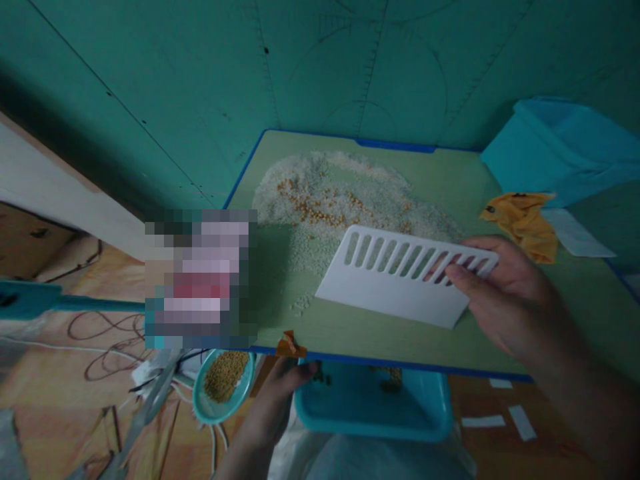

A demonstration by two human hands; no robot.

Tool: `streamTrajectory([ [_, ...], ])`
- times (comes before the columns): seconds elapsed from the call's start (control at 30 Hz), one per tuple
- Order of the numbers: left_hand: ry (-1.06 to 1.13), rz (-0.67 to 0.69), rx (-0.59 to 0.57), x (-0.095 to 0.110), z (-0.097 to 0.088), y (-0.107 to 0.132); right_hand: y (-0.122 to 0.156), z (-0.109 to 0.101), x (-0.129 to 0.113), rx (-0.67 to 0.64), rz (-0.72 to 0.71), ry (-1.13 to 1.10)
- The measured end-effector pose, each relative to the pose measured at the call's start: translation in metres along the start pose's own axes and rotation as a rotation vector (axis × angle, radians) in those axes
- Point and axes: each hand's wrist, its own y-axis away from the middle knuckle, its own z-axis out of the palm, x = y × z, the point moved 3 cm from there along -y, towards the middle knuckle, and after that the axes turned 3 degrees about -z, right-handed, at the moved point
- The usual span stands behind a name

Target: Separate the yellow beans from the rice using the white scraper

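Note:
My right hand (pixel 500 293) grips the right end of a white plastic board (pixel 395 293) with a row of slots along its upper edge. The board tilts over the pale green tabletop (pixel 260 327), in front of a spread pile of white grains (pixel 290 173) that look like rice. Yellow-brown beans (pixel 320 215), like soybeans, lie scattered among the grains. Below the table's near edge, my left hand (pixel 277 400) is closed at the left corner of a blue plastic tray (pixel 370 420), its thumb over the rim; its other fingers are mostly hidden. Some beans lie inside the tray.
A round blue bowl of beans (pixel 204 407) stands lower left, near cables (pixel 95 347). A blue bin (pixel 530 160) and a crumpled orange cloth (pixel 535 227) are at the table's right. Pixelation covers the left edge. A green wall (pixel 200 80) rises behind.

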Motion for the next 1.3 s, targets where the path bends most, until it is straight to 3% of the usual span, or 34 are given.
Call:
streamTrajectory([
  [0.13,-0.006,0.011,-0.014,0.002,0.001,0.000,-0.013,-0.005,-0.013,0.076,-0.128,-0.060],
  [0.27,-0.022,0.016,-0.043,0.003,0.003,0.001,-0.011,-0.008,-0.014,0.112,-0.230,0.033],
  [0.37,-0.034,-0.004,-0.052,0.001,0.003,0.000,0.002,-0.008,-0.013,0.102,-0.174,0.126],
  [0.6,-0.052,0.006,-0.039,0.000,0.001,-0.003,0.029,-0.005,-0.029,0.237,-0.057,0.186],
  [1.1,-0.094,-0.012,-0.062,0.001,0.001,-0.002,0.034,-0.024,-0.023,0.327,-0.028,0.277],
  [1.3,-0.063,-0.023,-0.068,-0.001,0.002,-0.003,0.043,-0.032,-0.020,0.303,0.003,0.284],
])
